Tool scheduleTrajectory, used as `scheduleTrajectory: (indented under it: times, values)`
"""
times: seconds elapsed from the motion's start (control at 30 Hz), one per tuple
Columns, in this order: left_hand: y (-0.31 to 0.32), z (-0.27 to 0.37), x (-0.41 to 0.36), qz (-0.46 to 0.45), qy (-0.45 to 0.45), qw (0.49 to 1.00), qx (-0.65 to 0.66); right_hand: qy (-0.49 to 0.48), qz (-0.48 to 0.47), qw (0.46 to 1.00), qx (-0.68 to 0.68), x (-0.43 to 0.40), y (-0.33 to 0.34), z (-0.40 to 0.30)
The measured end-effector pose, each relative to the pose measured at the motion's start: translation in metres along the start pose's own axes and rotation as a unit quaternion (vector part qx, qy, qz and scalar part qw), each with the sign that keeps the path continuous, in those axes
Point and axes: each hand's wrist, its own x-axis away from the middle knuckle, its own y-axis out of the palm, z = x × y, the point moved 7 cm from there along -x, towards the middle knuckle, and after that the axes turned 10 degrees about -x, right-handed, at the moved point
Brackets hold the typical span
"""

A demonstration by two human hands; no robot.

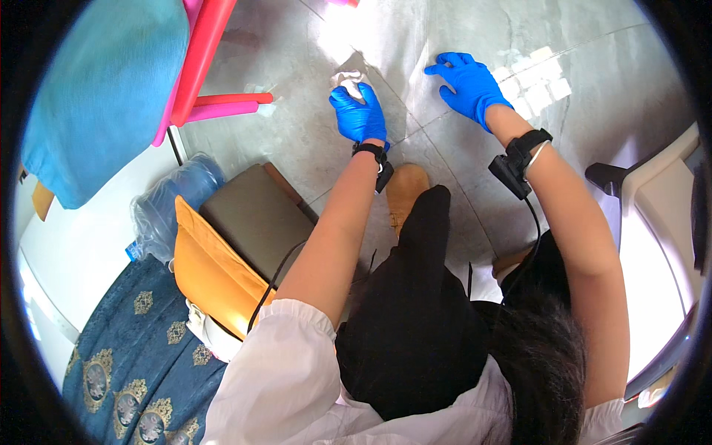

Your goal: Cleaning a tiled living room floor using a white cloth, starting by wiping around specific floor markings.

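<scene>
My left hand (pixel 359 114), in a blue disposable glove, is closed on a crumpled white tissue or cloth (pixel 350 83) low over the grey tiled floor (pixel 445 150). To its right, my right hand (pixel 466 86), gloved in the same blue, has its fingers apart and holds nothing. Its fingertips are at or just above the floor; contact cannot be told. Both wrists carry black strapped devices with cables. Beyond the right hand, bright squares of reflected light lie on the tiles.
Pink and red chair legs (pixel 203 61) and a light-blue cloth (pixel 111 100) stand upper left. Below are a plastic-wrapped water bottle (pixel 178 194), a dark padded stool (pixel 256 217), an orange bag (pixel 217 272) and a patterned blue cloth (pixel 133 345). A beige chair (pixel 662 194) is at right.
</scene>
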Motion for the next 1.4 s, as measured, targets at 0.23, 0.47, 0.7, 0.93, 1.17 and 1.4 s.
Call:
scheduleTrajectory:
  times: [0.23, 0.47, 0.7, 0.93, 1.17, 1.4]
  values:
    - [0.0, 0.002, 0.003, 0.004, 0.011, 1.0, 0.023, -0.012, -0.107, 0.994, -0.032, 0.019, 0.0, -0.001]
    - [0.004, 0.0, 0.002, 0.0, -0.002, 1.0, 0.027, -0.008, -0.132, 0.991, -0.001, 0.059, 0.004, 0.013]
    - [0.004, -0.004, 0.0, 0.014, 0.014, 0.999, 0.04, 0.026, -0.114, 0.993, -0.011, 0.062, 0.009, 0.017]
    - [0.005, -0.003, 0.001, 0.016, 0.023, 0.999, 0.034, 0.02, -0.097, 0.995, -0.029, 0.063, 0.01, 0.022]
    - [0.004, -0.003, -0.002, 0.035, 0.029, 0.998, 0.038, 0.019, -0.096, 0.995, -0.01, 0.062, 0.009, 0.016]
    - [0.001, 0.0, 0.001, 0.023, 0.014, 1.0, 0.011, 0.039, -0.069, 0.995, -0.062, 0.061, 0.004, 0.014]
